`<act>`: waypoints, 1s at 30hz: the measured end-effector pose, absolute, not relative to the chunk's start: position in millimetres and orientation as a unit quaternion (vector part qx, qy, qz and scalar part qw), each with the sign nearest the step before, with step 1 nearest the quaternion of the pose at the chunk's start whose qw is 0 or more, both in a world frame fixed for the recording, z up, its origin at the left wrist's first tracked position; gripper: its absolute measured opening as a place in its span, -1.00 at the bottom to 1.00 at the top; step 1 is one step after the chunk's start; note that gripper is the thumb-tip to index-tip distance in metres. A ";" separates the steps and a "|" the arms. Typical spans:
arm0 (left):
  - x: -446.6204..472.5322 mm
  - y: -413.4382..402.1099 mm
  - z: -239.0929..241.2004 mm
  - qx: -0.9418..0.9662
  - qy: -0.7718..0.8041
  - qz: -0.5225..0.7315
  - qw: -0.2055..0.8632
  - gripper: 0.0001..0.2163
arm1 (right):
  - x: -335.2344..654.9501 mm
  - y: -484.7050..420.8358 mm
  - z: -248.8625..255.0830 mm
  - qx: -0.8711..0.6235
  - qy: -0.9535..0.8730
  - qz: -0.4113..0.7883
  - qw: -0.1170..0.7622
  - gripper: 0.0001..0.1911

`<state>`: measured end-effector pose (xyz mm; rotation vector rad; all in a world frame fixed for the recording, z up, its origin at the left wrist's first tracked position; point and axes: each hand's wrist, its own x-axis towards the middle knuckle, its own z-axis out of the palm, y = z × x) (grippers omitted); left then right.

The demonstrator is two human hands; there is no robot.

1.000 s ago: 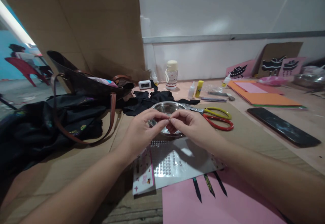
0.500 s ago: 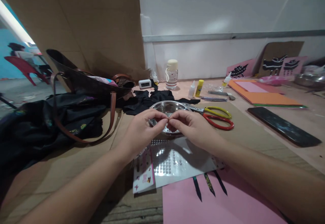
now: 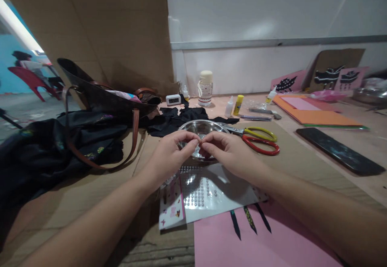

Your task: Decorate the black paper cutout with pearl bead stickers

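My left hand (image 3: pixel 175 150) and my right hand (image 3: pixel 228 150) meet fingertip to fingertip over a shiny metal bowl (image 3: pixel 201 126). Both are closed in a pinch; whatever is between the fingertips is too small to make out. Small bits lie in the bowl, partly hidden by the fingers. Below the hands is a clear sheet of stick-on gems (image 3: pixel 193 194), with rows of small silvery dots. It overlaps a pink sheet of paper (image 3: pixel 223 243) bearing several dark pointed strips (image 3: pixel 249 220). Scissors (image 3: pixel 260 141) with one yellow and one red handle rest against the bowl's right side.
Black fabric scraps (image 3: pixel 181 117) lie behind the bowl. A handbag (image 3: pixel 111 101) and dark cloth (image 3: pixel 75 138) occupy the left. Further back stand a bottle (image 3: pixel 205 89), a glue stick (image 3: pixel 238 105) and a small glue bottle (image 3: pixel 229 107). A phone (image 3: pixel 338 151) lies right, near coloured paper (image 3: pixel 314 115).
The hands keep their pinch over the bowl, with barely any finger movement. The whole view has shifted very slightly.
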<state>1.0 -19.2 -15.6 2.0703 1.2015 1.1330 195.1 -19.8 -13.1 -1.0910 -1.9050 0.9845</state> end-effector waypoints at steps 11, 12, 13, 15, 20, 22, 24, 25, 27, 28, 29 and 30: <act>3.9 -20.8 -13.2 0.761 0.439 0.418 0.232 -0.88 | 192.9 -21.8 -12.0 -0.424 -0.738 0.385 0.358 -0.84; 4.6 -21.4 -12.5 0.761 0.439 0.420 0.227 -0.89 | 192.8 -21.2 -12.6 -0.425 -0.737 0.384 0.358 -0.83; 5.2 -22.1 -12.0 0.762 0.438 0.422 0.222 -0.89 | 192.9 -20.6 -13.3 -0.426 -0.737 0.384 0.358 -0.82; 6.2 -23.0 -11.6 0.763 0.435 0.426 0.219 -0.89 | 193.7 -19.8 -14.6 -0.428 -0.736 0.382 0.359 -0.80; 4.9 -21.7 -16.1 0.757 0.416 0.439 0.246 -0.87 | 195.0 -19.2 -15.8 -0.427 -0.732 0.383 0.368 -0.78; 4.0 -20.5 -18.5 0.753 0.409 0.445 0.259 -0.87 | 194.8 -18.6 -15.8 -0.425 -0.730 0.387 0.370 -0.78; 3.5 -19.9 -19.6 0.751 0.406 0.446 0.268 -0.87 | 194.6 -17.7 -16.0 -0.421 -0.727 0.393 0.373 -0.78; 3.5 -19.9 -19.5 0.750 0.407 0.446 0.270 -0.87 | 194.6 -17.3 -16.3 -0.420 -0.726 0.394 0.375 -0.78; 3.9 -20.6 -18.0 0.750 0.411 0.442 0.271 -0.88 | 195.2 -16.7 -16.9 -0.419 -0.726 0.392 0.379 -0.79; 4.2 -21.2 -16.8 0.750 0.413 0.440 0.272 -0.89 | 195.6 -16.6 -17.3 -0.419 -0.728 0.389 0.379 -0.79; 4.5 -21.9 -15.4 0.750 0.414 0.436 0.275 -0.90 | 196.1 -16.6 -17.6 -0.419 -0.729 0.388 0.378 -0.79; 4.7 -22.6 -13.9 0.749 0.416 0.433 0.280 -0.90 | 196.4 -16.6 -17.8 -0.419 -0.729 0.388 0.377 -0.79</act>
